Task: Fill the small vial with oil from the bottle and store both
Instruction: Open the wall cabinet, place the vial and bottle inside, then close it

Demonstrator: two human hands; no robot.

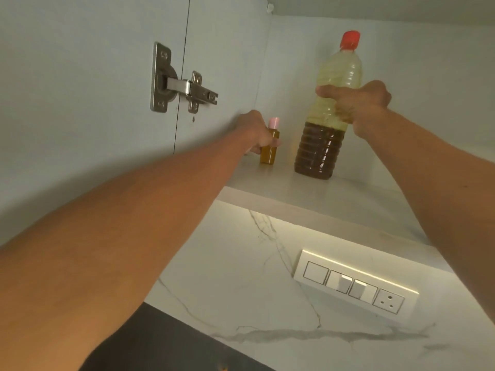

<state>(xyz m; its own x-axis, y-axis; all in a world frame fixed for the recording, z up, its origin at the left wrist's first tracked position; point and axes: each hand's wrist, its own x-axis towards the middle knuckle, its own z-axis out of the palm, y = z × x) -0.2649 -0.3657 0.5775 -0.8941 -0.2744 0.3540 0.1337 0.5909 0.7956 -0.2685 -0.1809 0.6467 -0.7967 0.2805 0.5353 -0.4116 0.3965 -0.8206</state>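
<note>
A small vial of amber oil with a pink cap stands on the cabinet shelf. My left hand grips it from the left side. To its right stands a tall plastic oil bottle with a red cap, dark oil in its lower half. My right hand is wrapped round the bottle's middle. Both containers rest upright on the shelf, a short gap between them.
The open cabinet door with a metal hinge is at the left. Below the shelf is a white marble backsplash with a switch and socket panel. A dark counter surface shows at the bottom.
</note>
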